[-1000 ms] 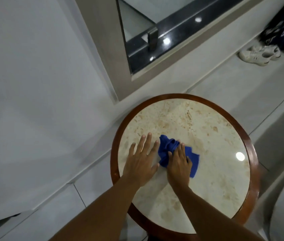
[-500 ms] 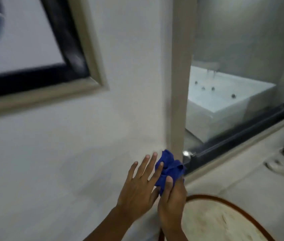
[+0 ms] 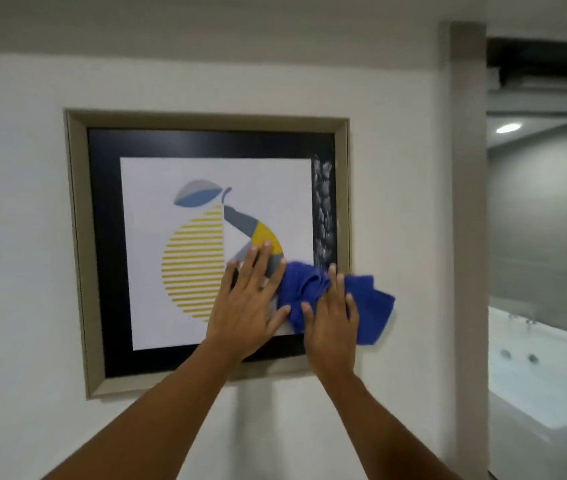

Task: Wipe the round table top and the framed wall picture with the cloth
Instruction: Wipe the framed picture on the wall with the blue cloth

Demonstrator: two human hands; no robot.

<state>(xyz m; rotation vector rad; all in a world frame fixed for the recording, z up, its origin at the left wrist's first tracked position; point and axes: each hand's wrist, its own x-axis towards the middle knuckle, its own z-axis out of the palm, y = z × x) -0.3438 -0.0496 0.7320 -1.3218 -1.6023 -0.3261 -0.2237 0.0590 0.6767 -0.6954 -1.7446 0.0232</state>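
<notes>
The framed wall picture (image 3: 143,258) hangs on the white wall: a beige frame, black mat and a yellow striped fruit print. A blue cloth (image 3: 372,306) is pressed against its lower right corner and overhangs the frame's right edge. My right hand (image 3: 330,320) lies flat on the cloth, fingers holding it to the glass. My left hand (image 3: 247,306) rests beside it with fingers spread on the glass, its fingertips touching the cloth's left edge. The round table is out of view.
A beige pillar (image 3: 467,202) stands right of the picture. Beyond it a glass partition shows a white bathtub (image 3: 545,382). White smudges (image 3: 323,209) mark the black mat on the picture's right side.
Both hands lifted the cloth off the round table, up the wall and onto the picture. The view rose from the table to the wall.
</notes>
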